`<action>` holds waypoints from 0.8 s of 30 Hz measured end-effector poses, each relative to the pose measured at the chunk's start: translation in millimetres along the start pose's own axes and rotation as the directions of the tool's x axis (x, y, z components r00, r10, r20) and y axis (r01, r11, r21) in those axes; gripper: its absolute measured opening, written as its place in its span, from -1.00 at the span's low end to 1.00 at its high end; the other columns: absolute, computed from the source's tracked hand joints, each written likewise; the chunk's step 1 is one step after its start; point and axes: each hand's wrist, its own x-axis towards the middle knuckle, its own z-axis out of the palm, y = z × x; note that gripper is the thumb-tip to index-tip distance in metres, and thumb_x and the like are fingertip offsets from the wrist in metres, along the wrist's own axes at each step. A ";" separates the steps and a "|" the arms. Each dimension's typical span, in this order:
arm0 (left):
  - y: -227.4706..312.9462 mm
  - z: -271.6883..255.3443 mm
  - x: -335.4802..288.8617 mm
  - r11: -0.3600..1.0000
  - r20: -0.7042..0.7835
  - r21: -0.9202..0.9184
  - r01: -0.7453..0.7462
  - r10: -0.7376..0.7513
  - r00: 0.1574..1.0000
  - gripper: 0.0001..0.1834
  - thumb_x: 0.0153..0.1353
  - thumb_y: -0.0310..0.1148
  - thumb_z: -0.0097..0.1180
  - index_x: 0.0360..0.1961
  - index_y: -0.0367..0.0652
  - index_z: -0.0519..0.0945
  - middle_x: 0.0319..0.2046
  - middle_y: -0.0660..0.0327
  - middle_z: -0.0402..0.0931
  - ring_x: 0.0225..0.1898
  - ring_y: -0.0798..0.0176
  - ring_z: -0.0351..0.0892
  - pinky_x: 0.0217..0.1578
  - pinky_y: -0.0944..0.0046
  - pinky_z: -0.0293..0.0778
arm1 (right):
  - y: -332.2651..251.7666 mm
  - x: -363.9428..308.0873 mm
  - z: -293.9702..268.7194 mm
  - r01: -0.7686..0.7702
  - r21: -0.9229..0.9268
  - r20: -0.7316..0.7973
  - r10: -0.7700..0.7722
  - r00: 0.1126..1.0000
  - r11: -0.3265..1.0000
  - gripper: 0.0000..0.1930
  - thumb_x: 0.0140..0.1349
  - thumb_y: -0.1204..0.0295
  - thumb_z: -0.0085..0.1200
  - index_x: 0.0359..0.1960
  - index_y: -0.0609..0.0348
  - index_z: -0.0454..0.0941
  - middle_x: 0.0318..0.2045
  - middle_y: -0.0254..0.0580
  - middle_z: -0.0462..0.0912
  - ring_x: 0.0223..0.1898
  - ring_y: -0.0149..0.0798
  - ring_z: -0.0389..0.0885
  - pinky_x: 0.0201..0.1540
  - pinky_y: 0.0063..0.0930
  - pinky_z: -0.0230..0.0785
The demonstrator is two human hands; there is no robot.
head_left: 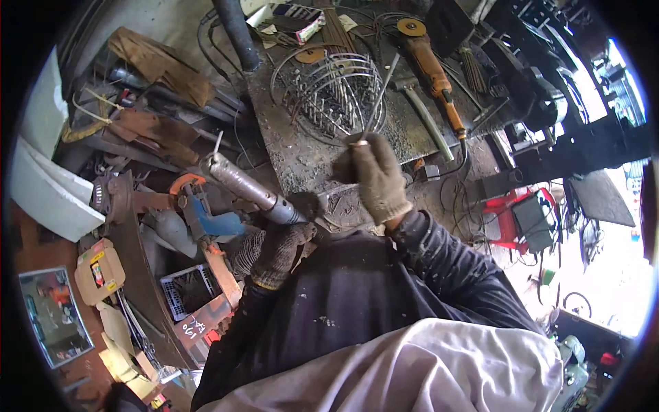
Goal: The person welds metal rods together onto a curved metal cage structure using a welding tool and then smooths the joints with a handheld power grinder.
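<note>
One plastic crate (171, 301) has indistinct contents; left grip (281, 248) clasps tube (241, 183), right grip (377, 177) holds rod (382, 95).

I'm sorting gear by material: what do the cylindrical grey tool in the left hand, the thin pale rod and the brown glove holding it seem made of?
Cylindrical grey tool: probably metal, scuffed, with dull highlights. Thin pale rod: likely metal, matte, judging by its straight, even length; possibly coated. Brown glove: apparently matte fabric, loosely creased, weave unclear.
</note>
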 end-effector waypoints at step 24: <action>30.3 -36.2 -34.2 0.937 -0.303 -0.343 -0.062 -0.048 0.952 -0.68 0.28 -0.35 0.26 0.04 -0.01 0.54 -0.34 0.36 0.49 -0.45 0.41 0.43 -0.42 0.20 0.48 | -69.7 -21.6 -120.8 -0.143 -0.613 0.103 0.258 0.961 0.777 -0.55 0.44 0.37 0.00 0.31 0.27 0.45 -0.39 -0.29 0.65 -0.46 -0.45 0.58 -0.41 -0.52 0.47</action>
